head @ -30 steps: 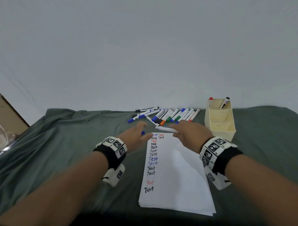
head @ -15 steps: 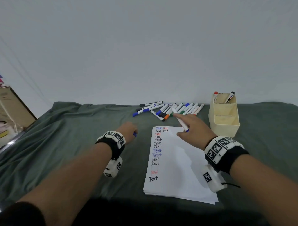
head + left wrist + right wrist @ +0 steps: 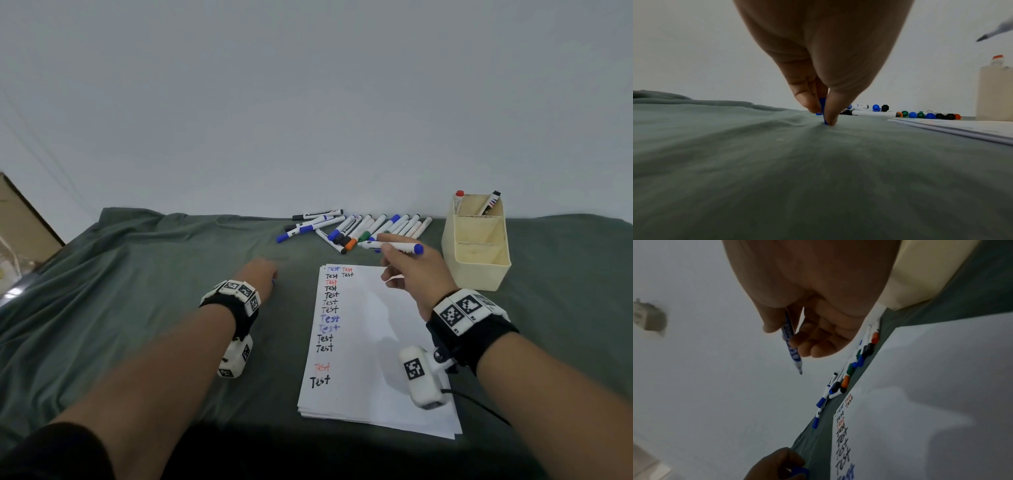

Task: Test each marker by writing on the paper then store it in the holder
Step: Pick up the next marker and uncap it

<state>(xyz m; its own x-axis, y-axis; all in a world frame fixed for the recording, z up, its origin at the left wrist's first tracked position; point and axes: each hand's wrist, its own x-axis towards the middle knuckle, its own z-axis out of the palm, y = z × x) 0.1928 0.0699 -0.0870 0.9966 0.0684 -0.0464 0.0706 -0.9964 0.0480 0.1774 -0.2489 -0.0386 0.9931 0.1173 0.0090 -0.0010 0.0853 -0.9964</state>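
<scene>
My right hand (image 3: 388,251) holds an uncapped blue marker (image 3: 394,246) level above the top edge of the paper stack (image 3: 383,342), its tip pointing left. In the right wrist view the thumb and fingers (image 3: 807,344) grip the marker's barrel (image 3: 790,344), and its tip is bare. My left hand (image 3: 263,277) rests on the green cloth left of the paper and pinches the blue cap (image 3: 823,110). Several capped markers (image 3: 370,229) lie in a row behind the paper. The cream holder (image 3: 476,270) stands at the right, with a red-capped marker (image 3: 459,200) and a black one (image 3: 491,202) in its back compartment.
A green cloth (image 3: 137,274) covers the table, with folds at its left and back edges. A white wall rises close behind the markers. A cardboard box (image 3: 20,219) sits at the far left. The paper bears a column of "Test" words down its left side.
The hands have pulled apart. My left hand moved left with the cap and came down on the cloth. My right hand lifted the marker and turned it level.
</scene>
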